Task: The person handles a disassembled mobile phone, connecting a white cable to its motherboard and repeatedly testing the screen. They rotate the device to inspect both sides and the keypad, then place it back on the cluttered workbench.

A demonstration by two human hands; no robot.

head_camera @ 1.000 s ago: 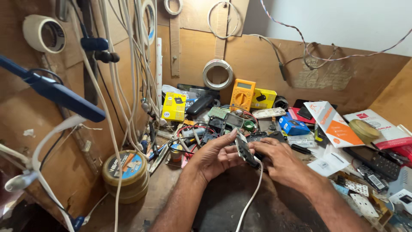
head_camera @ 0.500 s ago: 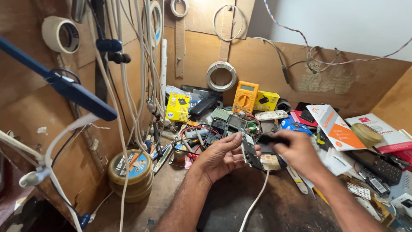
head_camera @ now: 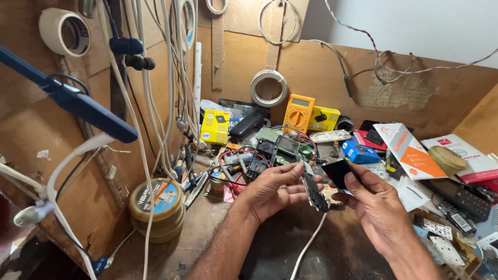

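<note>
— Left hand (head_camera: pixel 275 189)?
— Palm up over the desk (head_camera: pixel 207 233), fingers curled about a small opened phone body (head_camera: pixel 314 189), held edgewise, a white cable (head_camera: pixel 308 246) trailing down from its lower end.
— And the right hand (head_camera: pixel 381 207)?
— Pinched shut at thumb and fingertips on a flat black rectangular part (head_camera: pixel 338 172), lifted just beside the phone body, apart from it by a narrow gap.
— How far along, judging by that?
— Seemingly mid-way: black part free of the body, not seated in it. Whether just removed or about to go in, impossible to tell. Casing open, nothing closed up; reassembly apparently left to do.
— Cable plugged in?
— Looks attached at the lower end, though the joint itself hidden behind the fingers.
— Anything else close by?
— Clutter behind the hands: a dismantled black handset (head_camera: pixel 262 158) with circuit boards, an orange multimeter (head_camera: pixel 298 113), a yellow box (head_camera: pixel 215 127), a blue box (head_camera: pixel 360 153), round tins (head_camera: pixel 155 205) stacked at left.
</note>
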